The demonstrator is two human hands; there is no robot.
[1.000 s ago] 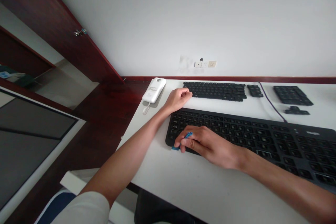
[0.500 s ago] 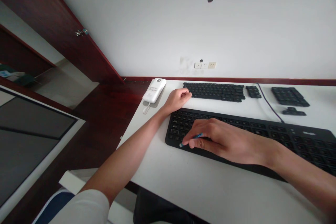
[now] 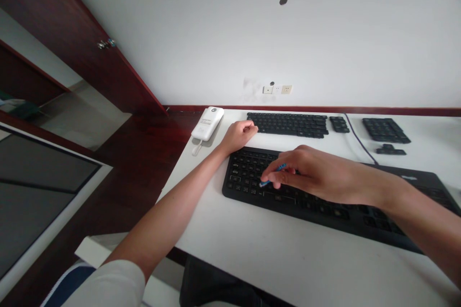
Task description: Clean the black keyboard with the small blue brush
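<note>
A black keyboard (image 3: 234, 187) with its keycaps off lies across the white desk, bare key sockets showing. Over its left part, my right hand (image 3: 309, 172) pinches a thin blue stick-like tool (image 3: 281, 167), whose pale tip points down at the lower rows. Whether the tip touches the keyboard I cannot tell. My left hand (image 3: 237, 135) is curled into a loose fist on the desk, just behind the keyboard's far left corner, with nothing visible in it. Beside that fist, loose black keycaps (image 3: 288, 124) are laid out in keyboard order. My right hand and forearm hide the keyboard's middle.
Smaller groups of keycaps (image 3: 339, 124) lie farther right, among them a number-pad block (image 3: 385, 130) and arrow keys (image 3: 391, 149). A cable (image 3: 356, 139) runs back from the keyboard. At the desk's left edge is a white power bank (image 3: 208, 123). The wall (image 3: 201, 48) rises behind.
My right hand has moved the blue tool up and right, from the keyboard's near left edge onto the key sockets. My left hand stays put; the whole view shifts slightly.
</note>
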